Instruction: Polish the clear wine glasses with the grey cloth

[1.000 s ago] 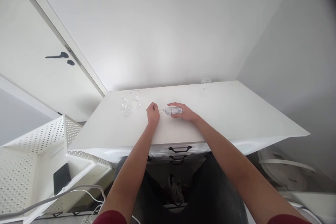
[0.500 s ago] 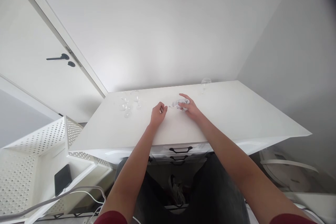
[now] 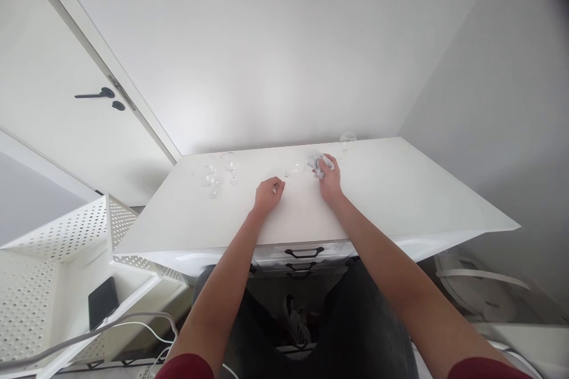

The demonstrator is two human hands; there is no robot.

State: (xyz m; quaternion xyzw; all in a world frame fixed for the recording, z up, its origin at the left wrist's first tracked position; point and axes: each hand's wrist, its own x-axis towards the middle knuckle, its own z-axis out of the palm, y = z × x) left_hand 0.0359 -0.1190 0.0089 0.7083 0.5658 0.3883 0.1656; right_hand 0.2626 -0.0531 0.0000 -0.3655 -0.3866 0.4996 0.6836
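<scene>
My left hand [image 3: 268,194] rests on the white desk [image 3: 400,189] with its fingers pinched on the stem of a clear wine glass [image 3: 293,170]. The glass lies tilted, its bowl pointing to the right. My right hand [image 3: 330,179] is just right of the bowl, closed round a crumpled grey cloth [image 3: 316,161]. Cloth and glass look slightly apart.
Several clear glasses [image 3: 217,173] stand at the desk's back left, and one more glass [image 3: 347,141] at the back by the wall. Drawers with black handles [image 3: 304,253] sit under the desk. A white perforated shelf [image 3: 66,237] with a dark device [image 3: 103,310] stands at the left.
My right hand has drawn the cloth off the glass bowl and moved right and toward the wall. My left hand has shifted slightly right, still holding the stem.
</scene>
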